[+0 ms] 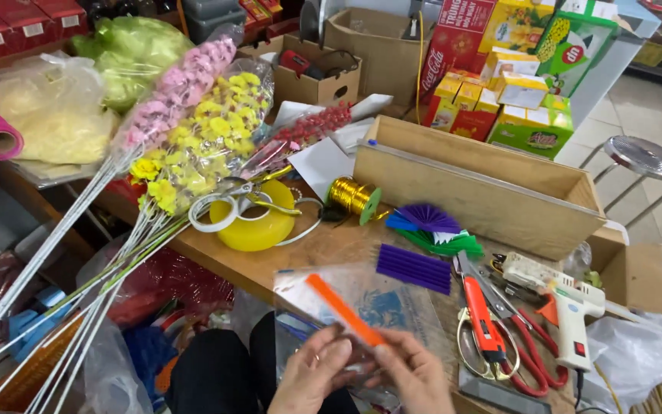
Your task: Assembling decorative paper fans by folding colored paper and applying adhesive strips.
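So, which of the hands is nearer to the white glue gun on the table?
The right hand is nearer. It holds the orange strip just left of the scissors, with the glue gun beyond them. The left hand is farther left, over the clear plastic bag.

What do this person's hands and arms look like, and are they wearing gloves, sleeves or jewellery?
Both hands are bare, with no gloves. The left hand has a thin ring on one finger. The right hand shows no ring or watch that can be made out. Only the hands and wrists are in view, and no sleeve reaches them. The fingernails look short and plain.
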